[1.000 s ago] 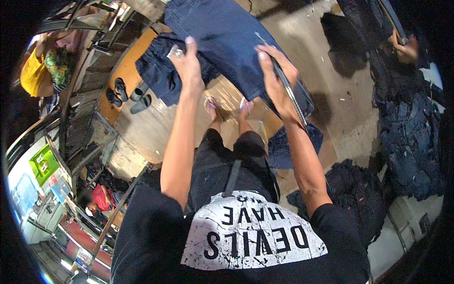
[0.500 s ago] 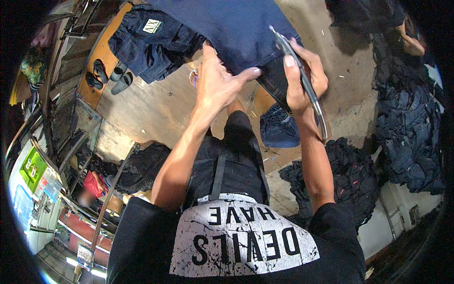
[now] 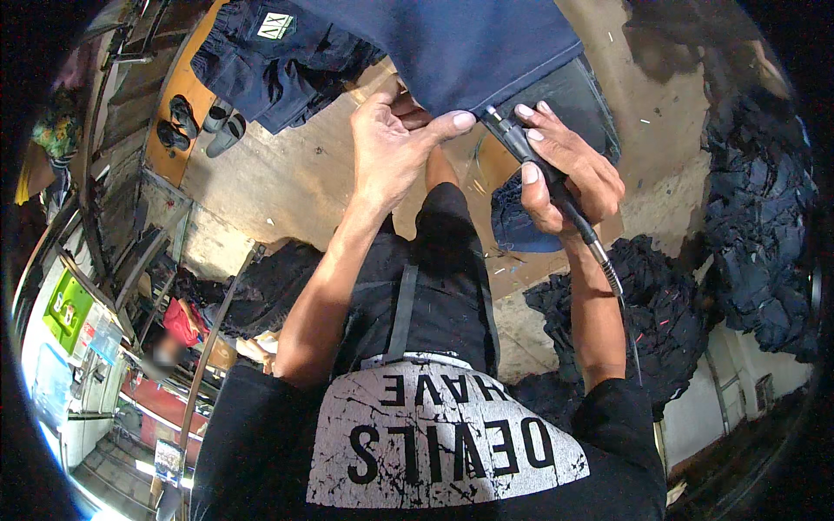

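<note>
A navy blue cloth garment (image 3: 460, 52) spreads out in front of me, its stitched hem toward me. My left hand (image 3: 391, 148) pinches the near edge of this cloth, thumb on the hem corner and fingers partly hidden beneath. In my right hand (image 3: 573, 169) is a black corded pen-shaped tool (image 3: 556, 187) with a metal tip; its cable trails down past my forearm. The tip lies close to the hem, just right of my left thumb; whether it touches the cloth I cannot tell.
Folded dark shorts (image 3: 282, 65) with a pale label lie at the far left, near dark sandals (image 3: 182, 122). Heaps of black cloth (image 3: 638, 321) stand at the right. Under the garment is a dark rounded surface (image 3: 582, 104). Dark blue cloth (image 3: 521, 221) lies lower down.
My right hand has moved right and toward me, bringing the tool's tip from over the cloth to its hem. My left thumb has closed onto the cloth corner.
</note>
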`<state>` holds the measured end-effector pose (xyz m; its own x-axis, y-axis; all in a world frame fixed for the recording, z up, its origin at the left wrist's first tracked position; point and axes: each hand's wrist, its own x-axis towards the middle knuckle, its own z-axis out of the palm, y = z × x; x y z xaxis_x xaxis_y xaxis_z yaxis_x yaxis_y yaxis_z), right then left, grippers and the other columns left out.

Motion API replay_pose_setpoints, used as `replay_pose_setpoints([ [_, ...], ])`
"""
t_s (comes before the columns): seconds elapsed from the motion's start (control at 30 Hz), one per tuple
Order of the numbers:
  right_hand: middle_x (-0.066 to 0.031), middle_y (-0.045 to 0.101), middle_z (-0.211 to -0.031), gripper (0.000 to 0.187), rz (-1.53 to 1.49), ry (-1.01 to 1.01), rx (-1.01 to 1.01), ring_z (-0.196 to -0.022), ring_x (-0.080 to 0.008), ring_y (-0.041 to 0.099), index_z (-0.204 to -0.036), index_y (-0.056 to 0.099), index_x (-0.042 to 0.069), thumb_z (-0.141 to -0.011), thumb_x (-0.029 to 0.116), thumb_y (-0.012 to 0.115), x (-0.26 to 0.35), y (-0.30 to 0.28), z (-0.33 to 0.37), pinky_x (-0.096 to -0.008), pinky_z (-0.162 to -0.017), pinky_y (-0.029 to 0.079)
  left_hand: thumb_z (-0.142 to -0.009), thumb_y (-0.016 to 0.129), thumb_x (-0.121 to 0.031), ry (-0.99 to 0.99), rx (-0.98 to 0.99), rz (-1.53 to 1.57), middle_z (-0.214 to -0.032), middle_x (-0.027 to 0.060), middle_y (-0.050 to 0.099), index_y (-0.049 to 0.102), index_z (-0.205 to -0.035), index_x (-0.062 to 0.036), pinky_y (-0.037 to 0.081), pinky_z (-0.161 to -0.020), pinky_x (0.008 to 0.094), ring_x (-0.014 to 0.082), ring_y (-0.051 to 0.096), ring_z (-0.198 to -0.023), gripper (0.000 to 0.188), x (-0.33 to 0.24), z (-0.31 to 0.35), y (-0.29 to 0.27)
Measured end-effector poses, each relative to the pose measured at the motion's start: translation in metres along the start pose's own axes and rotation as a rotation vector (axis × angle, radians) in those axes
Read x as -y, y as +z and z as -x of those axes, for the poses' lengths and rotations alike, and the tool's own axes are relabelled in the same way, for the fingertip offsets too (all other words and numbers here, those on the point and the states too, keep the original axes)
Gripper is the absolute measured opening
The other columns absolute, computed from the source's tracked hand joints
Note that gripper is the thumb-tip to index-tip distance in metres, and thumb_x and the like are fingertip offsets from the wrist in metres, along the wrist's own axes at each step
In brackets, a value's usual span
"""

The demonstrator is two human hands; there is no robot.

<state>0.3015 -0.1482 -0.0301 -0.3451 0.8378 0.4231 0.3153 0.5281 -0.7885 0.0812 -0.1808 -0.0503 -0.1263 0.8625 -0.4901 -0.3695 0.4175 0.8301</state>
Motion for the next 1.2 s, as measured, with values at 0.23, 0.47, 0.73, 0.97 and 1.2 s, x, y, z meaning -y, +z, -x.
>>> replay_pose_setpoints([
  [0.23,-0.0208,0.079,-0.097,0.021,-0.004,-0.011,0.048,-0.102,-0.0365,0.08,-0.098,0.077,-0.003,-0.078,0.003,0.073,-0.001,0.0034,0.0,-0.0538,-0.099,0.063,-0.082,0.091,-0.001,0.086,0.004,0.022,-0.112,0.0208,0.077,0.066,-0.122,0.0095,0.065,-0.093,0.036,0.0232,0.077,-0.101,0.049,0.0053,-0.0019,-0.0004],
  [0.47,-0.0222,0.079,-0.098,0.02,0.014,0.006,0.054,-0.102,-0.0371,0.08,-0.097,0.077,-0.004,-0.079,0.003,0.073,-0.0003,0.0029,-0.0009,-0.0533,-0.099,0.063,-0.082,0.091,0.0,0.076,0.006,0.017,-0.113,0.0203,0.077,0.065,-0.122,0.0093,0.064,-0.096,0.0369,0.0232,0.077,-0.102,0.048,0.0048,-0.0017,-0.0013],
  [0.73,-0.0259,0.078,-0.1,0.023,0.011,0.005,0.029,-0.101,-0.0385,0.08,-0.1,0.075,-0.007,-0.08,0.003,0.072,-0.0017,0.0013,-0.0011,-0.0543,-0.098,0.063,-0.082,0.091,0.0,0.048,-0.02,0.014,-0.116,0.02,0.076,0.065,-0.124,0.0088,0.063,-0.097,0.0369,0.0235,0.076,-0.105,0.05,0.0045,-0.0008,-0.0011],
  [0.97,-0.0307,0.077,-0.108,0.022,0.005,0.017,0.026,-0.108,-0.0422,0.077,-0.107,0.072,-0.008,-0.089,0.004,0.068,-0.003,0.0004,-0.0007,-0.057,-0.102,0.059,-0.082,0.091,-0.001,0.065,0.002,0.009,-0.115,0.0195,0.077,0.066,-0.125,0.0073,0.063,-0.097,0.0371,0.0231,0.077,-0.104,0.05,0.0045,-0.0022,-0.0015],
  [1.2,-0.0328,0.076,-0.113,0.022,0.038,0.096,0.056,-0.113,-0.0431,0.075,-0.11,0.07,-0.008,-0.093,0.004,0.067,0.0003,-0.0037,0.0016,-0.0582,-0.106,0.056,-0.082,0.091,-0.001,0.057,-0.011,-0.002,-0.116,0.0206,0.077,0.066,-0.126,0.0073,0.064,-0.096,0.0372,0.0235,0.077,-0.104,0.051,0.0061,-0.0031,-0.0026],
])
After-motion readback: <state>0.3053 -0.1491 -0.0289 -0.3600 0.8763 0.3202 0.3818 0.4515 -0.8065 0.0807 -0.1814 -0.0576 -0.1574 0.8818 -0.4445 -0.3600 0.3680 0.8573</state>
